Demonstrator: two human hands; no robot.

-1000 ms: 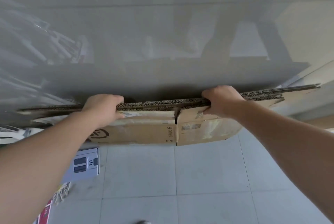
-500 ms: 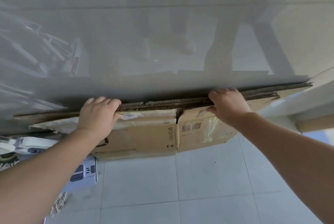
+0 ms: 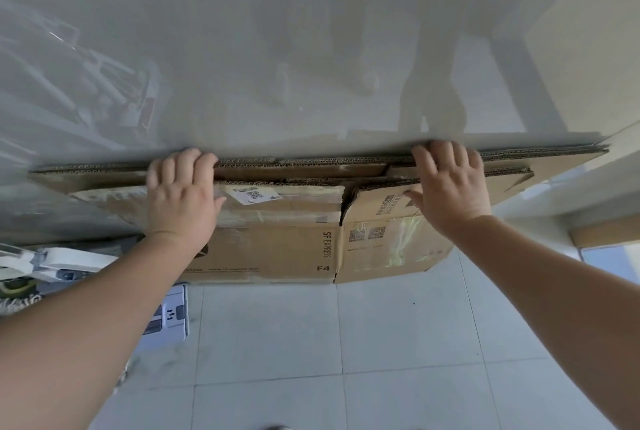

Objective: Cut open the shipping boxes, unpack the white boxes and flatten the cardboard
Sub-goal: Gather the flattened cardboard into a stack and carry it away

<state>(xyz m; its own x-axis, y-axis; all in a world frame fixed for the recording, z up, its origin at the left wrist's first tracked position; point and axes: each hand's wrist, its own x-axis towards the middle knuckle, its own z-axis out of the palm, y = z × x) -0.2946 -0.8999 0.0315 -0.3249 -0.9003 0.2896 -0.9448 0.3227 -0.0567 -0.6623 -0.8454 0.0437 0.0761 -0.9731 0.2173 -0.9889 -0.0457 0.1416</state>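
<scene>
1. The flattened cardboard (image 3: 277,239) stands on edge against the glass wall (image 3: 311,48), its long axis running left to right straight ahead of me.
2. My left hand (image 3: 180,197) and right hand (image 3: 450,187) lie flat, fingers straight, over its corrugated top edge (neither nearer), gripping nothing.
3. It is brown, taped and labelled, standing on the tiled floor (image 3: 381,343).

Brown cardboard (image 3: 277,242) w/ blk print; pale-grey tiles (image 3: 398,343).

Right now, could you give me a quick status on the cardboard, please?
Both hands open, left hand and right hand flat on the flattened cardboard. Stack leaning against the wall. Nothing in the way.
</scene>
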